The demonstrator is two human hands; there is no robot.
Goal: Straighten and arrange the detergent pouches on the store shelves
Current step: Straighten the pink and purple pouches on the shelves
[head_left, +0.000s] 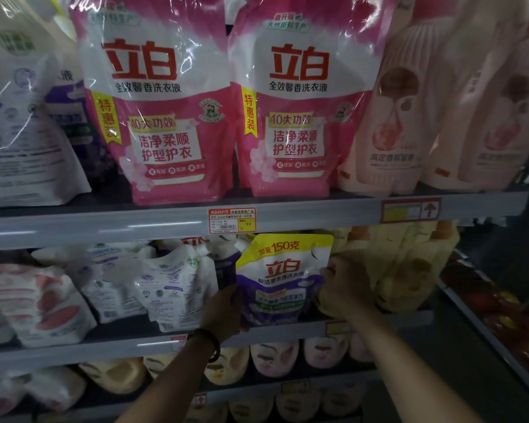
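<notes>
A purple detergent pouch with a yellow top stands upright on the middle shelf. My left hand grips its lower left edge, and my right hand holds its right side. White pouches lean unevenly to its left, some showing their backs. Two large pink pouches stand side by side on the upper shelf.
Pale pink bottles fill the upper right, yellow bottles sit right of the purple pouch. White and pink pouches lie at the middle left. More bottles line the lower shelves. A side rack with red packs juts out at right.
</notes>
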